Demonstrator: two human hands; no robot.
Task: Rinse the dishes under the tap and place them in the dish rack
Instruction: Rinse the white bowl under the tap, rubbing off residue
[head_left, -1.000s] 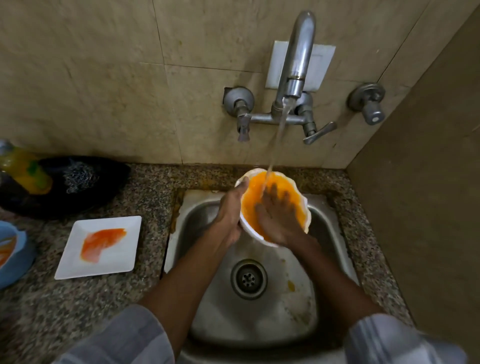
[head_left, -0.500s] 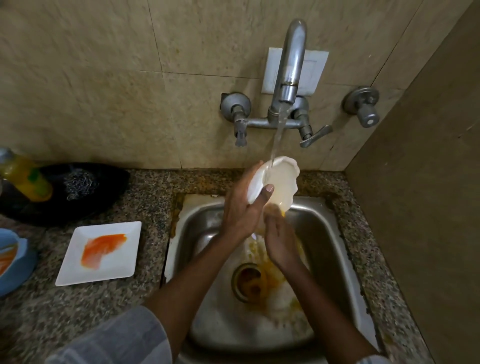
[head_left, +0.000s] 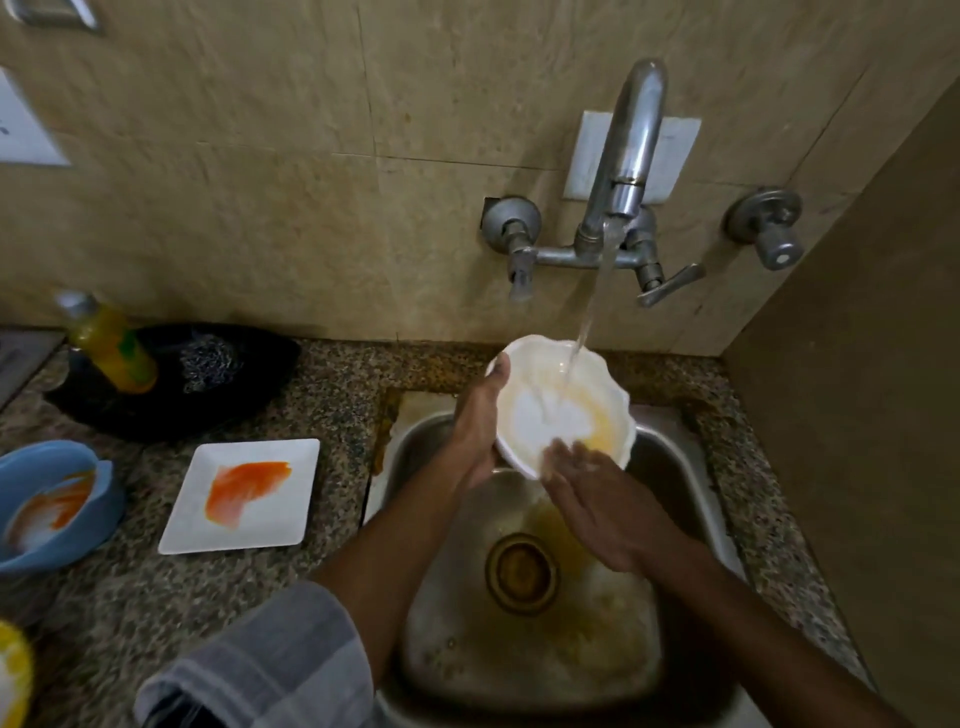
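- Your stainless steel sink sits at the worktop's right end.
- The white scalloped ceramic bowl tilts over its back edge, under the running chrome tap.
- Your left hand grips the bowl's left rim.
- Your right hand, fingers spread flat, touches its near rim.

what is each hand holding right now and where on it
The left hand grips the white bowl by its left rim, thumb over the edge. The right hand holds nothing; its straight fingers touch the bowl's near rim.

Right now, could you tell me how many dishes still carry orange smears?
3: the white bowl under the tap, the square plate on the counter, the blue bowl at the left edge. More may sit outside the view.
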